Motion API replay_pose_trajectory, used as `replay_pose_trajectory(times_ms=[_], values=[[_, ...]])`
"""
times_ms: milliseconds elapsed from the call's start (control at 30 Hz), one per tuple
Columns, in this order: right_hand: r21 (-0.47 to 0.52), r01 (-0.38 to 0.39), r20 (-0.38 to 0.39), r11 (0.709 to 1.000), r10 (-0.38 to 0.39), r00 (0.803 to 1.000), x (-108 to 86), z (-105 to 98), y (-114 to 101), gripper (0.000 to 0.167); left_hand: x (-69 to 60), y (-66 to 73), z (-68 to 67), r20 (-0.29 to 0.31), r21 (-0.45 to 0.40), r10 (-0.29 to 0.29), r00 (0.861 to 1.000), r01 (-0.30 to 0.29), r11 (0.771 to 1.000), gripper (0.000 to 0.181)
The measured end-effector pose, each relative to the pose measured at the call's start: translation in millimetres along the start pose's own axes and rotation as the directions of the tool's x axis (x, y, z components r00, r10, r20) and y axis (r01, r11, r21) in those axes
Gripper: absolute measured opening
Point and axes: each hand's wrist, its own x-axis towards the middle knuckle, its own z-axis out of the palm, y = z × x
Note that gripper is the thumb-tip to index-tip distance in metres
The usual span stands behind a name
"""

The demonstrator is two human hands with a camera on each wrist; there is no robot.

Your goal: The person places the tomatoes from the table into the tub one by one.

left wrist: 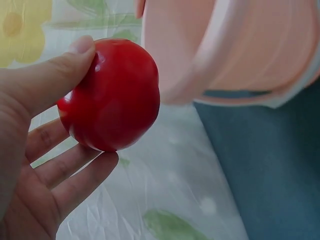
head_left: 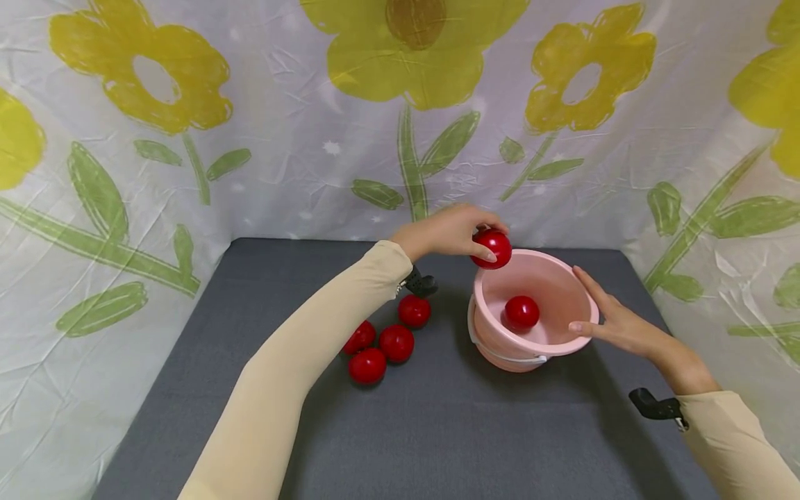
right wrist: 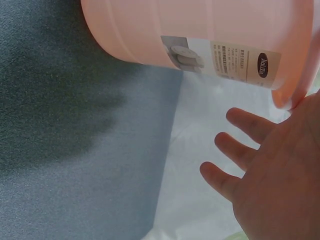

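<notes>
In the head view, my left hand (head_left: 459, 232) holds a shiny red tomato (head_left: 492, 248) just above the left part of a pink bucket's rim (head_left: 480, 278). In the left wrist view, the thumb and fingers grip that tomato (left wrist: 112, 95) beside the bucket. My right hand (head_left: 625, 326) holds the bucket's right rim, thumb over the edge and fingers outside. Other fingers (right wrist: 237, 150) stick out apart from the bucket wall (right wrist: 200, 25) in the right wrist view. Inside the bucket lies another tomato (head_left: 521, 312).
Several red tomatoes (head_left: 396, 344) lie on the dark grey table (head_left: 437, 430) left of the bucket, one partly hidden by the left sleeve (head_left: 300, 347). A white handle (head_left: 509, 359) hangs down the bucket's side. Flower-patterned cloth (head_left: 281, 173) stands behind the table.
</notes>
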Motion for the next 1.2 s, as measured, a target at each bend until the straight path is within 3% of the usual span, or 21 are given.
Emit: replay_pose_trajectory(times_ms=[700,1033,1200], values=[[-0.023,-0.034,0.016,0.999,0.034,0.999,-1.3,-1.9,-3.6,0.104,37.7,26.8,20.3,0.103,-0.022,0.038,0.994,-0.035,0.999,0.048],[-0.023,-0.043,0.020,0.999,0.044,0.999,-1.8,-2.2,-3.5,0.104,55.6,43.7,32.1,0.150,-0.023,-0.005,0.989,0.009,1.000,0.053],[-0.018,-0.041,0.021,0.999,0.041,0.999,-1.2,-2.2,-2.5,0.105,63.6,53.1,36.4,0.192,-0.001,0.009,0.981,-0.009,1.000,0.053]])
